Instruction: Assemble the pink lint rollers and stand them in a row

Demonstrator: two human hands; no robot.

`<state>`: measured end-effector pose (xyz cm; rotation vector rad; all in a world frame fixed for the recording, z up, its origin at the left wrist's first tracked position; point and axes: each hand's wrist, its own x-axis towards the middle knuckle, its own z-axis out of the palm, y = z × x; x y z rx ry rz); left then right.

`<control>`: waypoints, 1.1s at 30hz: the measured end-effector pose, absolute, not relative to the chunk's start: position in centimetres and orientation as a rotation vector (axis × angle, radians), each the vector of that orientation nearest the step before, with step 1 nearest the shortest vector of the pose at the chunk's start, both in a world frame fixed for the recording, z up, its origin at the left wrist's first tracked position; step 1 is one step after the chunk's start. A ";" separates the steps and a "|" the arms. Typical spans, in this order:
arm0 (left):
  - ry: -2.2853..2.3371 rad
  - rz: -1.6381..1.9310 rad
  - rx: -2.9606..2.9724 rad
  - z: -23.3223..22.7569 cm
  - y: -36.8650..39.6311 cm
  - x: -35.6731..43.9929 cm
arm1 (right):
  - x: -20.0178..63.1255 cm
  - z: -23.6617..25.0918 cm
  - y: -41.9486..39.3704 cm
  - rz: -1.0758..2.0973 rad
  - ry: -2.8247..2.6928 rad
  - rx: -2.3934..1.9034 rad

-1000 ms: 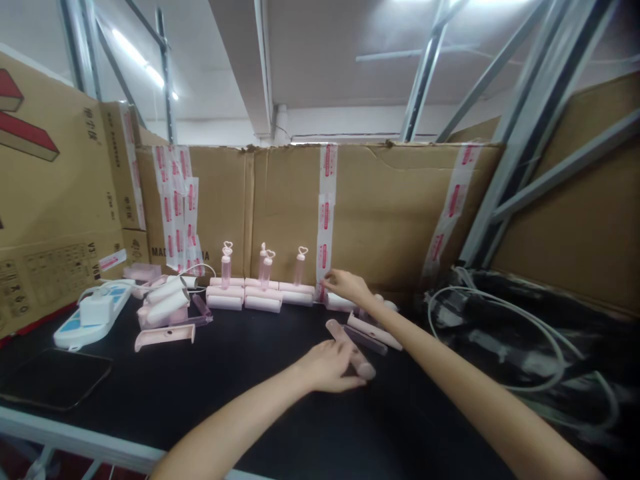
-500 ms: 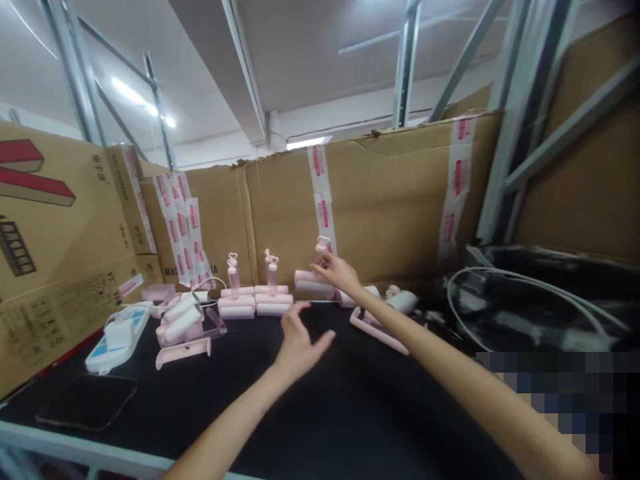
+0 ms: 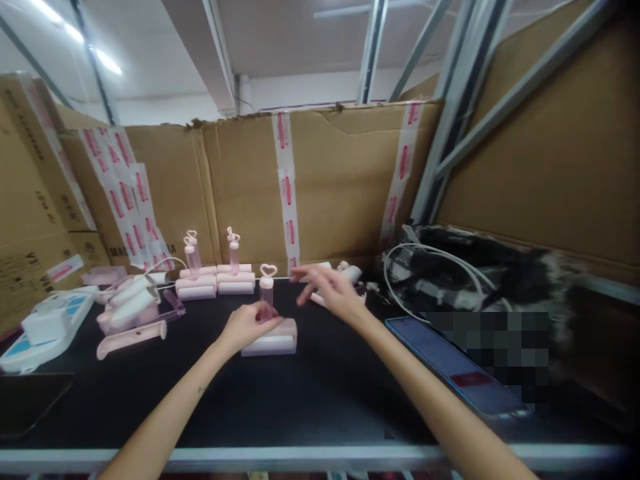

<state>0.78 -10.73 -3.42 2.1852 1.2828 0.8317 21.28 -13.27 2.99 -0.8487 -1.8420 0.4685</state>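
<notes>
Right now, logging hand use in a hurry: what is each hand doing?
Left hand: closed on the heart-topped pink roller standing on the black table.
Right hand: open, blurred, holding nothing.

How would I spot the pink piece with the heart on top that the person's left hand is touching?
Start at the black table before the taped brown cardboard wall. Near its middle, apart from the pink row by the wall, lies a pale pink roll-shaped block with a clear pink tube with heart-shaped cap standing on it. It alone has the left hand resting on it; the others with hearts stand farther back.
</notes>
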 end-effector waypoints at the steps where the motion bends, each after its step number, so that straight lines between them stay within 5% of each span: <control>1: 1.342 0.824 2.205 -3.2 -10.9 0.6 | 21.7 3.5 -13.3 0.533 -1.730 -0.809; 6: 1.496 0.822 2.238 -2.3 -11.4 0.7 | 21.9 4.6 -14.3 0.653 -1.490 -0.800; 11: 1.515 0.804 2.280 -2.4 -11.4 0.9 | 20.6 4.4 -16.1 0.444 -1.532 -0.745; 22: 1.470 0.738 2.438 -2.6 -12.2 1.8 | 19.6 0.8 -12.9 -0.761 -2.163 -0.760; 27: 1.453 0.709 2.475 -2.3 -12.2 4.1 | 21.1 1.1 -10.5 -0.667 -1.887 -0.855; 33: 1.429 0.756 2.420 -2.4 -11.7 4.6 | 25.8 1.2 -7.6 -0.092 -1.588 -1.260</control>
